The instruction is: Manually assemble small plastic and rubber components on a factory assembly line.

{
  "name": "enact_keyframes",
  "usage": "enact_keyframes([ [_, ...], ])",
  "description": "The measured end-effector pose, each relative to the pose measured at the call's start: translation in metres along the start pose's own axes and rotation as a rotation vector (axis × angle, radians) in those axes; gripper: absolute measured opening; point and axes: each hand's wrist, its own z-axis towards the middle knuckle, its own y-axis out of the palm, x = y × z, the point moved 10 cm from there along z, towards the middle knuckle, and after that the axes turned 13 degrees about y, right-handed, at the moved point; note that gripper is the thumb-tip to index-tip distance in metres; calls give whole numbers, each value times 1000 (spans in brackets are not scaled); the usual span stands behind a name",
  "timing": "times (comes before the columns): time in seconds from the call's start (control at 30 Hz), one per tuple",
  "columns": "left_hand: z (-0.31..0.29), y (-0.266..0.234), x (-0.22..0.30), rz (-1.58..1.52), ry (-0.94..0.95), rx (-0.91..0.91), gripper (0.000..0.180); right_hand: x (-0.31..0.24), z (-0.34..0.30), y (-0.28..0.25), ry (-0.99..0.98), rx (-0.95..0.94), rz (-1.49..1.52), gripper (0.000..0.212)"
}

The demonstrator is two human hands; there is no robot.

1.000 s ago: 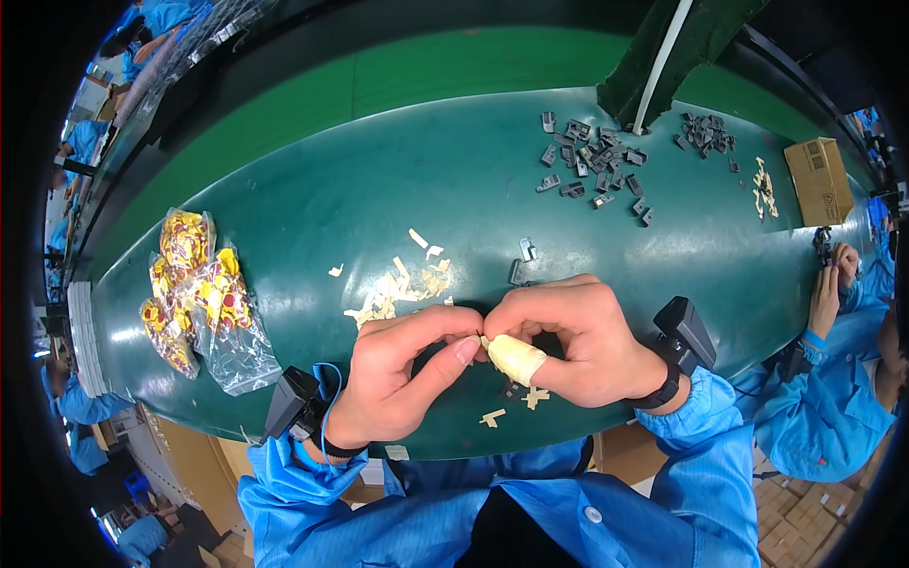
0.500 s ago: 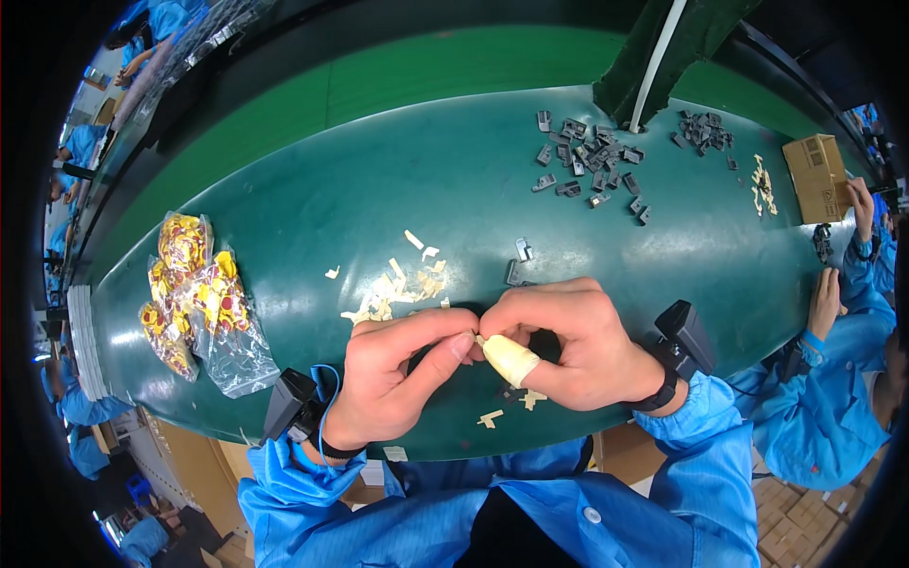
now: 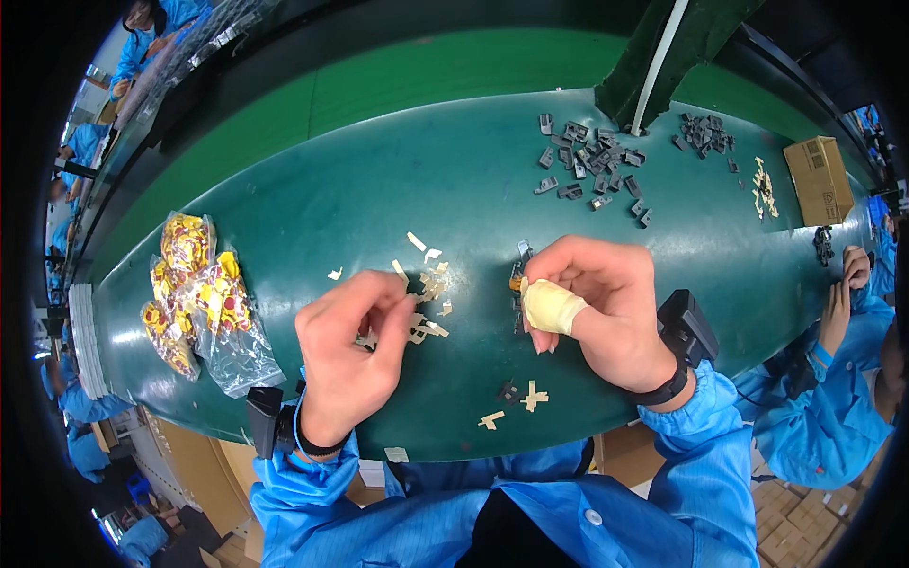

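Note:
My left hand [image 3: 350, 331] is over a loose pile of small cream-coloured strips [image 3: 431, 282], its thumb and forefinger closed together at the pile's edge. Whether a strip is between those fingertips is hidden. My right hand [image 3: 606, 308], with pale yellow tape wrapped round the thumb, pinches a small amber piece [image 3: 516, 282] at its fingertips. Right beside these fingertips lie small dark grey plastic parts [image 3: 524, 249], partly covered by the hand. Two cross-shaped bits of cream strip [image 3: 534, 397] and a small dark part [image 3: 508, 391] lie nearer me.
Clear bags of yellow and dark red pieces [image 3: 222, 298] lie at the left. Dark grey plastic parts [image 3: 597, 161] are heaped at the far side, near a green-covered post [image 3: 632, 76]. A cardboard box [image 3: 818, 180] stands at the right, beside a co-worker's hands [image 3: 838, 303].
My hands have come apart. The left has moved left to the cream strips; the right has shifted slightly right and away from me, to the dark parts.

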Motion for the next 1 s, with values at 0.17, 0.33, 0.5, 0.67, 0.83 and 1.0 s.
enact_keyframes([
  [0.17,5,-2,16,-23,130,66,18,7,-3,7,-2,-7,-87,10],
  [0.33,-5,29,11,-571,-28,-91,16,-4,-7,35,-121,-167,-357,10],
  [0.5,-8,32,27,-481,178,-138,11,-8,-6,37,-238,-131,-494,12],
  [0.67,-1,15,47,-121,468,13,14,-11,-4,28,-262,21,-551,12],
  [0.83,-23,13,88,493,916,73,32,29,9,19,316,-186,-8,13],
  [1.0,-31,31,101,650,1043,-21,31,41,5,31,409,-306,55,15],
])
